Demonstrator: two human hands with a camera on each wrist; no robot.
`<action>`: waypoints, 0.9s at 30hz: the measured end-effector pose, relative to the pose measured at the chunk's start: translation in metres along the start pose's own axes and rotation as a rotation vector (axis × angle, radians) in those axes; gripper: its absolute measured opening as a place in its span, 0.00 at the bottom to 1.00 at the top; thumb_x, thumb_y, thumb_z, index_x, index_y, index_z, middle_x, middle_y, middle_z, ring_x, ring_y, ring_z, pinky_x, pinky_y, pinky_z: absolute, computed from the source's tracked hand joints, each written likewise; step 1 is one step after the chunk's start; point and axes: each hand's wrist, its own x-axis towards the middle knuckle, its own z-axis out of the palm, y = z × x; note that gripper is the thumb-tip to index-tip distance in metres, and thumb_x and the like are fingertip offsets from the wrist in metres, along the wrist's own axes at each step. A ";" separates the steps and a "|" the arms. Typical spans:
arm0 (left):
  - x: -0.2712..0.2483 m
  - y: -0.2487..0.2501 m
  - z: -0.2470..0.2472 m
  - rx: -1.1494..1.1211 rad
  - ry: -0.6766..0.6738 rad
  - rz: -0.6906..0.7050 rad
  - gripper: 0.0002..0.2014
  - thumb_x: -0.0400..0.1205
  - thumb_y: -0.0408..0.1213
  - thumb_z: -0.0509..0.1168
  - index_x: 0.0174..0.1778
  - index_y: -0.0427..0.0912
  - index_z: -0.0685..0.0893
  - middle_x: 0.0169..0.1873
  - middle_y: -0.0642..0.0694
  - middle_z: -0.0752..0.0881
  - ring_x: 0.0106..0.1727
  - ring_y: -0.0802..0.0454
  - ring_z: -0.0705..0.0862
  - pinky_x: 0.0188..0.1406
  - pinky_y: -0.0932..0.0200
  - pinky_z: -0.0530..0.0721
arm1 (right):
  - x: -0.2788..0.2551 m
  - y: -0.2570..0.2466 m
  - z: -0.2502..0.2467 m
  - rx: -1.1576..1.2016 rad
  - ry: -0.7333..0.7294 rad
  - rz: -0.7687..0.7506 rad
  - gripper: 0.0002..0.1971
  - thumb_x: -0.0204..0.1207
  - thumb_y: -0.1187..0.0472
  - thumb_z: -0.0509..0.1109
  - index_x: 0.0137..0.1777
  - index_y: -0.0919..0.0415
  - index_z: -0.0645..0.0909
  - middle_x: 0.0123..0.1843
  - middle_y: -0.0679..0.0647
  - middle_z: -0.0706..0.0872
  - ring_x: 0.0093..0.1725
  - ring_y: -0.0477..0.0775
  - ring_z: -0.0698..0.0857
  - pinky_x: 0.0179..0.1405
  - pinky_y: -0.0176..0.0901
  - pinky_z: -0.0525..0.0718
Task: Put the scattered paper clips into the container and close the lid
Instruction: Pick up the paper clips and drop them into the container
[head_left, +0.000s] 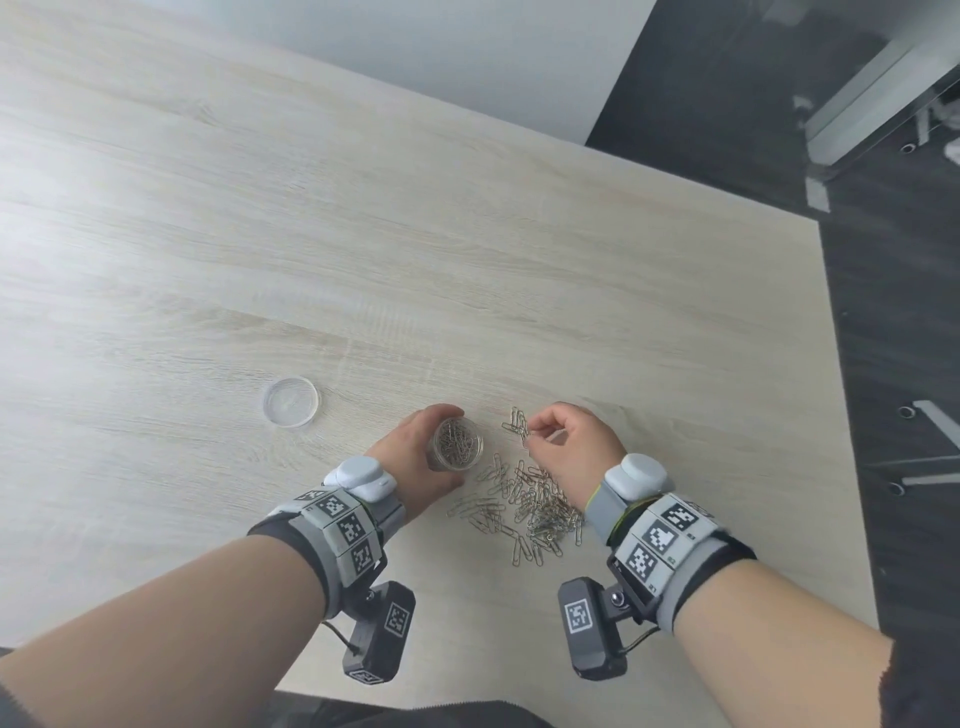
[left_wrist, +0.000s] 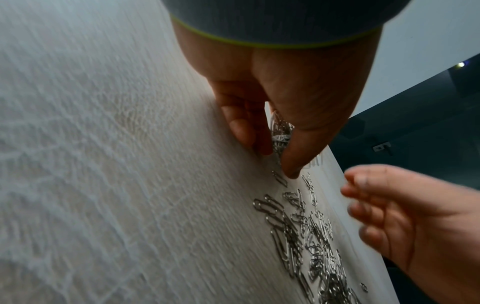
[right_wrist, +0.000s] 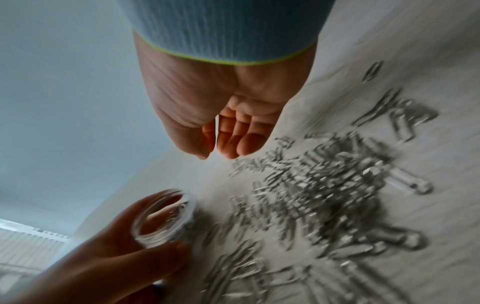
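1. One clear round jar (head_left: 458, 445) stands on the table (head_left: 208, 249), and the left hand (head_left: 415, 457) curls its fingers and thumb round it; the mouth is uncovered and a mass of clips lies inside, too tangled to count
2. One clear round lid (head_left: 291, 401) lies flat on the table, beyond the left hand and to its left, well apart from the jar
3. The right hand (head_left: 569, 441) is just right of the jar; its thumb and fingertips meet in a pinch at a few clips (head_left: 517, 423), though whether they are lifted off the table cannot be told
4. One loose pile of clips (head_left: 524, 506) lies between the two wrists, nearer the person than both hands; far too many overlap for a count
5. Each wrist carries one grey band with black-and-white square code tags: three show on the left band (head_left: 345, 525) and three on the right band (head_left: 662, 535); no words can be read on them, nor on the jar or lid
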 end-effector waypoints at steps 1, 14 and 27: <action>0.000 0.000 0.001 -0.001 0.003 0.000 0.36 0.65 0.48 0.77 0.68 0.67 0.69 0.62 0.62 0.80 0.58 0.58 0.82 0.57 0.53 0.83 | 0.000 0.010 -0.005 -0.057 0.010 0.011 0.07 0.71 0.57 0.73 0.47 0.46 0.84 0.49 0.43 0.83 0.40 0.39 0.81 0.36 0.30 0.75; 0.000 0.011 0.011 0.009 0.011 -0.007 0.35 0.67 0.45 0.77 0.68 0.64 0.70 0.61 0.61 0.80 0.54 0.58 0.82 0.54 0.55 0.83 | -0.003 0.044 -0.001 -0.486 -0.071 0.023 0.40 0.64 0.33 0.70 0.75 0.47 0.67 0.72 0.47 0.67 0.70 0.56 0.67 0.67 0.53 0.74; 0.000 0.017 0.020 0.014 0.013 -0.026 0.35 0.67 0.45 0.78 0.69 0.64 0.71 0.61 0.59 0.81 0.50 0.57 0.83 0.53 0.52 0.84 | -0.011 0.060 0.003 -0.549 -0.284 -0.349 0.29 0.70 0.48 0.65 0.74 0.46 0.71 0.64 0.45 0.73 0.65 0.53 0.71 0.65 0.51 0.76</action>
